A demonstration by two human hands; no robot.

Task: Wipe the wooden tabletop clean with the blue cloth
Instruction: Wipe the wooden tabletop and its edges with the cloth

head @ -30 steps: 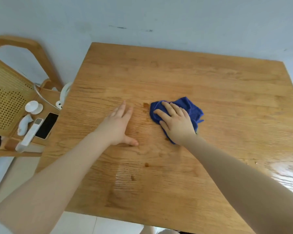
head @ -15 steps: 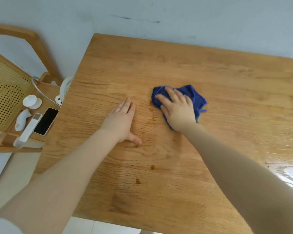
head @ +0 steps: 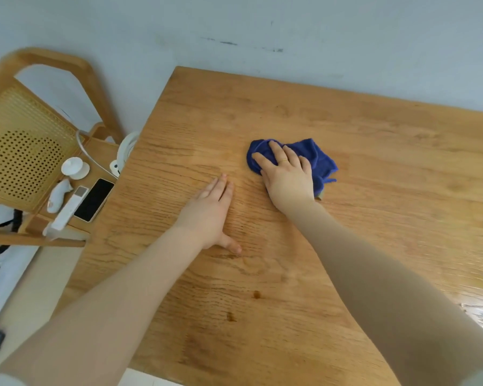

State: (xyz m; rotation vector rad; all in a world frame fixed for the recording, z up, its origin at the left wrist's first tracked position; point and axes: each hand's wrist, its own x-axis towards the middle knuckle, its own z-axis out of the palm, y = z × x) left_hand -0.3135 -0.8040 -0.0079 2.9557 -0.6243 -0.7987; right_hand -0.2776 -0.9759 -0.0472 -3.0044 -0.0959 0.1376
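Note:
A crumpled blue cloth point(head: 317, 157) lies near the middle of the wooden tabletop point(head: 374, 168). My right hand point(head: 286, 178) presses flat on the cloth with straight fingers and covers its left half. My left hand point(head: 211, 211) rests flat on the bare wood just left of the cloth, fingers together and thumb out to the right. Two small dark brown spots point(head: 256, 294) mark the wood nearer to me, between my forearms.
A wooden chair with a cane back point(head: 20, 151) stands at the table's left edge. On its seat lie a black phone point(head: 94, 199), a white remote point(head: 67, 208), small white items and a white cable point(head: 126, 147). A pale wall runs behind the table.
My right hand has slid the cloth away from me, toward the table's far side, over the stain it was beside. My left hand has stayed flat in the same place.

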